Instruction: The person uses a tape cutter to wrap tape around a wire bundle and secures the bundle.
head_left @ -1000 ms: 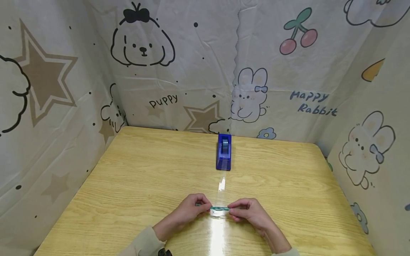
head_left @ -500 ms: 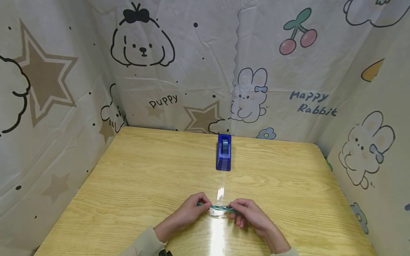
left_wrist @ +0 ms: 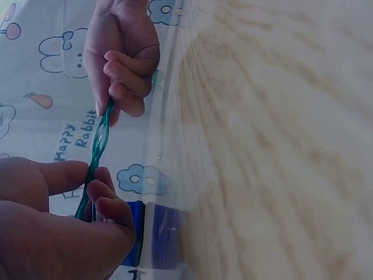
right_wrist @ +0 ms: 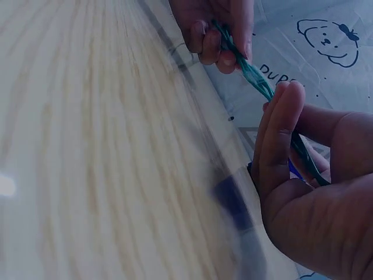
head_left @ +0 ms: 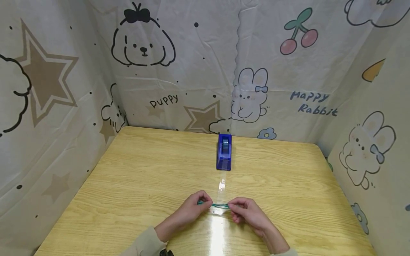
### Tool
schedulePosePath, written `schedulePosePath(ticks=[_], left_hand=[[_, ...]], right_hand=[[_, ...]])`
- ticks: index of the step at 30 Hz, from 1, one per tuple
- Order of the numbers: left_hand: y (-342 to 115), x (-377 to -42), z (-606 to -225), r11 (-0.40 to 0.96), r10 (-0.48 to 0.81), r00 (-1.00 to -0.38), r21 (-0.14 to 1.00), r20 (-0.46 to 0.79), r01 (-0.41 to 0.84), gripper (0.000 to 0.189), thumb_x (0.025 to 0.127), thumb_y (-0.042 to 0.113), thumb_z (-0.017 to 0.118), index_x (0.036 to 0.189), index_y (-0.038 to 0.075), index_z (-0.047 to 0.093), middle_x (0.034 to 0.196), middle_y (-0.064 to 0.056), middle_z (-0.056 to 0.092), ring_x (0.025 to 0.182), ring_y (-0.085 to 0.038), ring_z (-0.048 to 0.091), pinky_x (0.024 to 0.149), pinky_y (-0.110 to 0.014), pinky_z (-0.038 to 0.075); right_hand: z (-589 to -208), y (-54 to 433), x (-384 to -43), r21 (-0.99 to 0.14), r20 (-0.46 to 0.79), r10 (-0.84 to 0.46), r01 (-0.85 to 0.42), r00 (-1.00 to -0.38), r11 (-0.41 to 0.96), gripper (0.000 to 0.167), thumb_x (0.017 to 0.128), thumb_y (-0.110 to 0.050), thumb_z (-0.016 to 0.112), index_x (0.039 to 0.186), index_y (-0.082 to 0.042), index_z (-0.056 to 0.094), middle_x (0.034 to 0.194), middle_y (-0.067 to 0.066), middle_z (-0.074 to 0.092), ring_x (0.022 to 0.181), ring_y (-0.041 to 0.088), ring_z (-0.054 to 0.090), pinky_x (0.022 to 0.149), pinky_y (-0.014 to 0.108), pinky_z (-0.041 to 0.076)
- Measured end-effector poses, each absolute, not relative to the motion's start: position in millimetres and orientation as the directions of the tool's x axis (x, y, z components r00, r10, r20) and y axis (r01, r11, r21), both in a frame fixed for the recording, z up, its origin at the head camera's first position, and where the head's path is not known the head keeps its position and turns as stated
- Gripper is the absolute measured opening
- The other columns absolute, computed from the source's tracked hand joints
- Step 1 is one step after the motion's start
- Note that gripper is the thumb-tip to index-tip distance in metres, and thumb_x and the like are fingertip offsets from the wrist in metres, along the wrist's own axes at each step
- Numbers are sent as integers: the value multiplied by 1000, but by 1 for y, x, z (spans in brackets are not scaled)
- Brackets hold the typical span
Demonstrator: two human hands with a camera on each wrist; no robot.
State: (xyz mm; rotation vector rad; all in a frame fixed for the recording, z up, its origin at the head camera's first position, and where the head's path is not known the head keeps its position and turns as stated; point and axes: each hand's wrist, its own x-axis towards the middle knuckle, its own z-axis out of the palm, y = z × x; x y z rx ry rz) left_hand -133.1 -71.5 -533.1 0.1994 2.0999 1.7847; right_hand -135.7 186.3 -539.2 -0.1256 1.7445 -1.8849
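Between both hands, low over the table, stretches a thin teal cord [head_left: 220,205] in several strands, slightly twisted together. My left hand [head_left: 196,207] pinches its left part between thumb and fingers. The right hand [head_left: 246,212] pinches the other part with thumb and index finger. In the left wrist view the cord [left_wrist: 100,146] runs from one hand to the other, its strands parting a little midway. The right wrist view shows a length of cord [right_wrist: 306,154] passing behind the right fingers. Its ends are partly hidden by the hands.
A blue tape dispenser [head_left: 224,152] with a roll in it stands at the table's back edge. From its front a pale, shiny strip [head_left: 221,185] runs toward the hands; tape or reflection, I cannot tell. Printed curtains [head_left: 205,71] enclose the wooden table [head_left: 144,170].
The right hand shifted its hold: its fingers loosened and slid along the cord, then pinched it again. The cord between the hands has risen slightly. The left hand kept its pinch, moving little.
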Motion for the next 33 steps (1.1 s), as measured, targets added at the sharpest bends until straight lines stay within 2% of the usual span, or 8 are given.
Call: schedulePosePath(ticks=[7,11,20,26,33], left_hand=[[-73,-135,-534,171,325,-922,972,-211,-163,19,104,21,63,107,3,67,99,-10,68,89,-18,60,73,-26,50],[-74,-137,-533,117,324,-911,967,-254,-228,21,105,20,62,109,0,67,95,-15,71,78,-17,60,67,-26,51],[-71,-137,-533,86,297,-909,957,-291,-278,19,103,19,65,104,0,67,80,-5,66,71,-13,59,64,-22,50],[-71,-138,-533,81,309,-908,959,-283,-272,17,102,18,66,102,1,66,83,-8,69,71,-13,60,63,-22,50],[-72,-139,-533,78,331,-916,974,-227,-213,15,101,15,68,100,0,65,95,-13,68,81,-17,62,67,-23,52]], right_hand=[[-540,186,-135,-956,-268,-447,293,-854,12,32,100,-13,68,118,13,66,80,-1,66,66,4,63,63,18,57],[-539,186,-135,-961,-255,-442,274,-860,21,34,100,-13,69,120,15,67,80,-1,69,68,4,65,65,19,58],[-537,187,-136,-961,-267,-417,274,-869,45,36,99,-12,71,122,14,68,85,1,71,73,7,70,69,21,61],[-538,187,-136,-964,-253,-420,263,-871,35,36,98,-11,71,122,15,66,89,3,73,74,7,70,71,21,62],[-536,187,-138,-945,-311,-411,324,-857,40,34,103,-23,66,116,9,69,86,2,71,72,9,70,69,23,62]])
